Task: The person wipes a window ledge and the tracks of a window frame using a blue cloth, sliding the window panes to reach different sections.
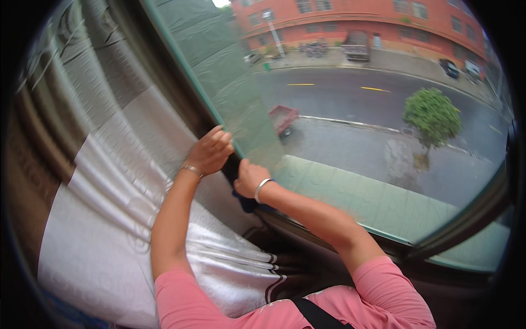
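Note:
My left hand (pixel 211 150) is at the dark side frame (pixel 187 98) of a window, its fingers curled over the edge beside the glass. Just below and to the right, my right hand (pixel 251 179) is closed in a fist against the same frame. A dark blue cloth (pixel 246 204) bunches out from under that fist; most of it is hidden. Along the left of the frame hangs a shiny white and brown curtain (pixel 119 197), passing behind my left forearm. The window pane (pixel 345 164) lies to the right of both hands.
A greenish film or sheet (pixel 222 78) shows through the glass beside the frame. The lower window rail (pixel 390 238) runs below my right arm. Outside, far below, are a street (pixel 337 90), a tree (pixel 431 117), a red trailer (pixel 282 118) and a red building (pixel 370 20).

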Motion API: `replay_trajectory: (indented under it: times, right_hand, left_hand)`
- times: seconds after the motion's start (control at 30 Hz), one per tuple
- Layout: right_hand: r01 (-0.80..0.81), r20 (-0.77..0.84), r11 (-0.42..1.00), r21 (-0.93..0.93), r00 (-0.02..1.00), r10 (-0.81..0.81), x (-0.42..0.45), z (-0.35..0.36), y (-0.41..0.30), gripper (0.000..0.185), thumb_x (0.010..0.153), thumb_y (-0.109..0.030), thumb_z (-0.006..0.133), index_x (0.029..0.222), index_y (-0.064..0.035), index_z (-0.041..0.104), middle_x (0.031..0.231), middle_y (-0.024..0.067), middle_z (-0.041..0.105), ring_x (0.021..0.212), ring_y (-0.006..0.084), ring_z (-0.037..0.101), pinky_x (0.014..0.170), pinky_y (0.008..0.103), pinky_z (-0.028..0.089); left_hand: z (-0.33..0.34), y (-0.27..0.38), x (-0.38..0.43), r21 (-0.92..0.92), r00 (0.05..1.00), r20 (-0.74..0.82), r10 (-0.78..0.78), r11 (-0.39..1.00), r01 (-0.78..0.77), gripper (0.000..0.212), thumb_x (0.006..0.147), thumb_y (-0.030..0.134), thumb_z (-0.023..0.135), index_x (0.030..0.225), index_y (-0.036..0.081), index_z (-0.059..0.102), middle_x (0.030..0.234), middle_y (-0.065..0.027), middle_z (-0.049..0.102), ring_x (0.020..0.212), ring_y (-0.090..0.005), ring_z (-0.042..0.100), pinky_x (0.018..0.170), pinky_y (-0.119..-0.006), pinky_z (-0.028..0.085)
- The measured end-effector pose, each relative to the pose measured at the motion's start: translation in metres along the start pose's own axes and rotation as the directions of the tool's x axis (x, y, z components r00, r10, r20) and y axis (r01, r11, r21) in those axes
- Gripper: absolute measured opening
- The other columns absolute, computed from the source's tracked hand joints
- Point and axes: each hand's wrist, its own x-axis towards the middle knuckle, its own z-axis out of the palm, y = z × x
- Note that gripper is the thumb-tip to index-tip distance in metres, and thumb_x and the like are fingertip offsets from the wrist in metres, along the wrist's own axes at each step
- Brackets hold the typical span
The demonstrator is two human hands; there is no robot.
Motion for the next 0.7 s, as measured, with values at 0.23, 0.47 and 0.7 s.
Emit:
replay_trajectory:
  times: [0.23, 0.47, 0.7]
  right_hand:
    - [0.162, 0.008, 0.984, 0.076, 0.987, -0.163, -0.094, -0.051, 0.007, 0.025, 0.073, -0.020, 0.055, 0.088, -0.0001, 0.060, 0.082, 0.0238, 0.065, 0.082, 0.0413, 0.062, 0.075, 0.0481, 0.050]
    - [0.130, -0.179, 0.989, 0.072, 0.977, -0.115, -0.277, -0.151, 0.018, 0.025, 0.071, -0.018, 0.055, 0.088, -0.0009, 0.059, 0.080, 0.0179, 0.062, 0.080, 0.0372, 0.061, 0.071, 0.0456, 0.049]
    - [-0.016, -0.576, 0.989, 0.144, 0.812, 0.097, -0.481, -0.210, 0.035, 0.028, 0.072, -0.018, 0.057, 0.095, -0.0025, 0.062, 0.089, 0.0182, 0.064, 0.085, 0.0363, 0.062, 0.077, 0.0431, 0.050]
  left_hand:
    - [0.017, 0.001, -0.024, -0.058, 0.991, 0.113, -0.071, 0.995, 0.078, 0.033, 0.071, 0.003, 0.057, 0.102, -0.002, 0.048, 0.116, -0.0183, 0.045, 0.119, -0.0359, 0.040, 0.110, -0.051, 0.029]
    - [0.015, 0.017, -0.013, 0.054, 0.874, 0.379, -0.304, 0.950, 0.307, 0.039, 0.076, 0.004, 0.054, 0.114, -0.006, 0.047, 0.128, -0.0212, 0.043, 0.131, -0.0373, 0.030, 0.117, -0.045, 0.014]
    - [-0.020, 0.088, 0.037, -0.015, 0.828, 0.123, -0.547, 0.833, 0.552, 0.032, 0.080, 0.001, 0.054, 0.112, -0.005, 0.051, 0.113, -0.0207, 0.055, 0.114, -0.0350, 0.049, 0.106, -0.043, 0.033]
